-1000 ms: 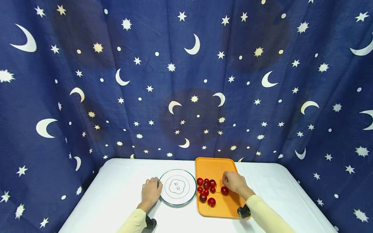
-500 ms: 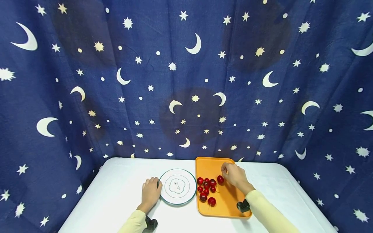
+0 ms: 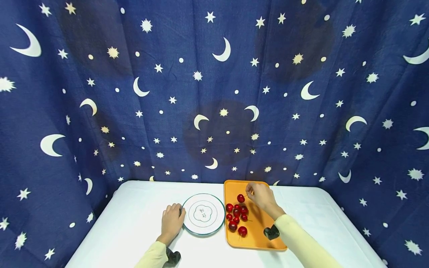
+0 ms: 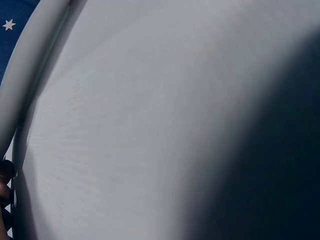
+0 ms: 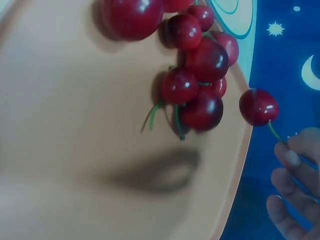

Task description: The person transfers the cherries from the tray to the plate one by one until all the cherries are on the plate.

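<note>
A dark red cherry [image 3: 240, 198] hangs by its green stem over the far part of the orange tray [image 3: 264, 238]. My right hand [image 3: 261, 195] pinches that stem [image 5: 276, 132] between thumb and index finger, the other fingers loosely bent. Below, several cherries [image 3: 236, 212] lie bunched along the tray's left side, and a single cherry [image 3: 242, 231] sits nearer the front. My left hand [image 3: 172, 222] holds the left rim of a white plate [image 3: 204, 231] with a green edge. In the left wrist view, only bits of dark fingertips [image 4: 5, 187] show beside the plate's rim [image 4: 30, 60].
A white-covered table [image 3: 140, 212] carries the plate and the tray side by side, nearly touching. Behind the table hangs a dark blue curtain [image 3: 174, 130] with moons and stars. A black wrist camera [image 3: 271, 233] hangs over the tray's right front.
My right hand has carried the cherry by its stem from the tray's middle toward the far left, raising it past the bunch. The left hand and plate have stayed put.
</note>
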`<action>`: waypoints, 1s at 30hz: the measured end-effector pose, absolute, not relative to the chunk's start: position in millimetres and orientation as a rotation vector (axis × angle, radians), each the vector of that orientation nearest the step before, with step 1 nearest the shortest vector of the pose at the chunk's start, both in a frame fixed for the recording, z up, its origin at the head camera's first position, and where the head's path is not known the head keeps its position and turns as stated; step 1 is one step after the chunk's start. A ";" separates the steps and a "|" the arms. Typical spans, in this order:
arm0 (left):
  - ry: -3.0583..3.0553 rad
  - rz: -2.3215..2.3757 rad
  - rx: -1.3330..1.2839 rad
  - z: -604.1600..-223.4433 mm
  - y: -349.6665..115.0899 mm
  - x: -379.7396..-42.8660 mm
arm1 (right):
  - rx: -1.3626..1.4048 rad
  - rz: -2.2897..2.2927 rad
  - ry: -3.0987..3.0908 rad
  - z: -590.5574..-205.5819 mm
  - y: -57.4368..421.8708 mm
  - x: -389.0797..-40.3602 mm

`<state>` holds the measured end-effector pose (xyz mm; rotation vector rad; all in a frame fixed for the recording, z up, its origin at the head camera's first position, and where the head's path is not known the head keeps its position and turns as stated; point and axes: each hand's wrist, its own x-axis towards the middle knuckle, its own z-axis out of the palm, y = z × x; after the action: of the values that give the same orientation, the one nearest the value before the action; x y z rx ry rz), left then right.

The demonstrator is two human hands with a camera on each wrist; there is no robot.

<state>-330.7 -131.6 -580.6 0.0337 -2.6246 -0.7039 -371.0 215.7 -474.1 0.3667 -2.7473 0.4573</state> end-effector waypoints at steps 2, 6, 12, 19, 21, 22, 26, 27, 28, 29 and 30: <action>-2.623 -0.707 0.042 -581.0 -131.6 -331.1 | 0.399 0.465 -2.726 -474.6 211.5 -372.2; -2.624 -0.701 0.051 -582.9 -130.8 -332.4 | 0.447 0.485 -2.700 -477.8 204.2 -371.7; -2.630 -0.690 0.062 -584.9 -130.8 -333.6 | 0.446 0.518 -2.773 -480.7 194.1 -371.3; -2.631 -0.690 0.065 -586.7 -131.3 -332.6 | 0.479 0.529 -2.761 -481.8 183.4 -373.8; -2.629 -0.699 0.072 -587.7 -131.2 -332.7 | 0.486 0.536 -2.748 -481.6 180.8 -374.4; -2.632 -0.704 0.075 -588.1 -131.1 -332.9 | 0.486 0.536 -2.743 -481.7 179.6 -375.1; -2.633 -0.707 0.071 -588.1 -131.3 -333.9 | 0.494 0.562 -2.733 -479.7 174.4 -375.3; -2.632 -0.705 0.069 -587.7 -131.5 -334.1 | 0.495 0.569 -2.737 -479.4 173.0 -375.3; -2.629 -0.699 0.064 -587.3 -131.8 -334.4 | 0.494 0.576 -2.742 -479.4 171.6 -375.4; -2.624 -0.691 0.058 -587.1 -132.1 -334.6 | 0.497 0.582 -2.746 -479.6 170.4 -375.4; -2.624 -0.686 0.057 -586.9 -132.3 -334.8 | 0.495 0.590 -2.752 -480.0 169.0 -375.5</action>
<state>-334.8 -132.3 -586.9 0.0568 -2.6240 -0.6858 -375.5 169.0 -480.0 0.4954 -2.7519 0.5900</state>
